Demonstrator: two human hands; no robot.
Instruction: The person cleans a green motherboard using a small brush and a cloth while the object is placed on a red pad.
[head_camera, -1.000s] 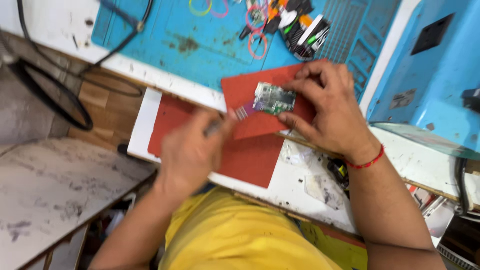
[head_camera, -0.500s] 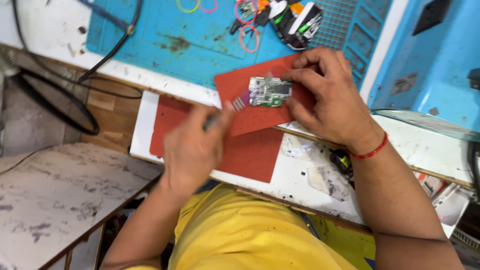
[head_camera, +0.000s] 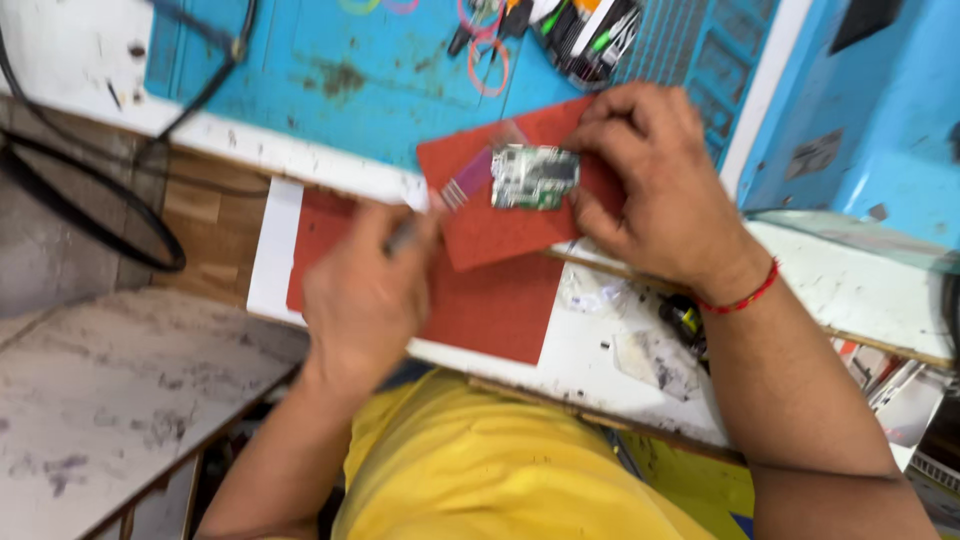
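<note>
A small green circuit board (head_camera: 533, 177) lies on a red mat (head_camera: 500, 235) at the bench edge. My right hand (head_camera: 655, 190), with a red thread at the wrist, pins the board down with its fingertips. My left hand (head_camera: 365, 295) grips a thin brush-like tool (head_camera: 440, 205) whose pinkish bristle end reaches the board's left side. A second, larger red mat (head_camera: 480, 305) lies under the first.
A blue work mat (head_camera: 380, 70) covers the bench behind, with coloured rubber bands (head_camera: 487, 55) and a holder of tools (head_camera: 585, 30). Black cables (head_camera: 90, 215) hang at left. A blue machine (head_camera: 860, 110) stands at right. A grey tabletop (head_camera: 110, 400) is at lower left.
The view has shifted a little. Both hands stay on the board and tool, with the brush end working slightly along the board's left edge.
</note>
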